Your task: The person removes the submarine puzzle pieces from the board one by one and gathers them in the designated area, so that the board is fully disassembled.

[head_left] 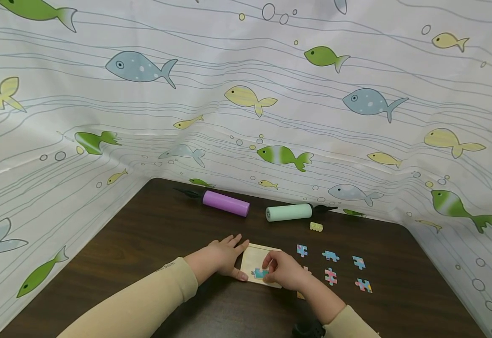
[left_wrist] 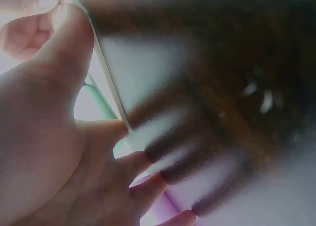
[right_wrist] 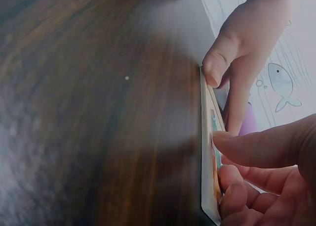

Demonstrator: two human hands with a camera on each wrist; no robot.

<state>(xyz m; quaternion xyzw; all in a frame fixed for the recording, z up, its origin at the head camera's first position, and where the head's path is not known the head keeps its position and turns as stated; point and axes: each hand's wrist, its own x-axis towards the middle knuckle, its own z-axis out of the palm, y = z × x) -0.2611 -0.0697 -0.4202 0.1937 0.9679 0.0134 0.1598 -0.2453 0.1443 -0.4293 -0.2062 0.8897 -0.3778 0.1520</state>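
Observation:
A small shallow wooden puzzle tray lies on the dark table between the two hands. Spread along its left side, the left hand touches the rim with its fingertips and holds the near left corner with its thumb; the left wrist view shows those fingers straight. The right hand bends over the tray's near right part. Its thumb and curled fingers pinch a blue jigsaw piece low in the tray, partly hidden by the fingers. In the right wrist view the right thumb lies against the piece's edge.
Several loose jigsaw pieces lie right of the tray, some partly behind the right hand. Farther back are a purple hand pump, a mint hand pump and a pale yellow toy brick. A fish-print sheet surrounds the table.

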